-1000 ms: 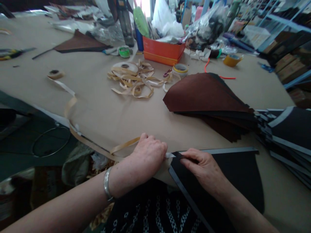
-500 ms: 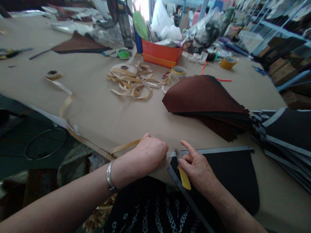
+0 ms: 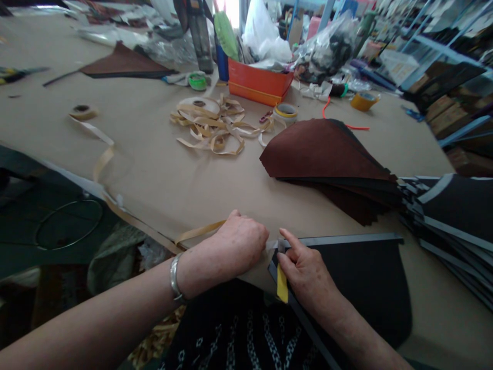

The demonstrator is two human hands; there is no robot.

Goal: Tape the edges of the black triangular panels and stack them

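A black fan-shaped leather piece (image 3: 358, 282) with a grey taped edge lies at the table's near edge. My left hand (image 3: 236, 246) is closed in a fist at the piece's pointed corner, pinching a pale strip of tape backing. My right hand (image 3: 306, 267) grips a small knife with a yellow handle (image 3: 282, 288), its blade tip at the same corner, index finger stretched along the top. A tan tape strip (image 3: 198, 232) trails left from under my left hand.
A stack of brown leather pieces (image 3: 327, 154) lies beyond my hands, and a pile of black taped pieces (image 3: 454, 216) at the right. A heap of peeled tape strips (image 3: 211, 126), tape rolls (image 3: 285, 110) and an orange box (image 3: 258, 85) stand farther back.
My right hand lifted off the piece, showed the yellow-handled knife, and brought its blade closer to the corner by my left hand. My left hand stayed put.
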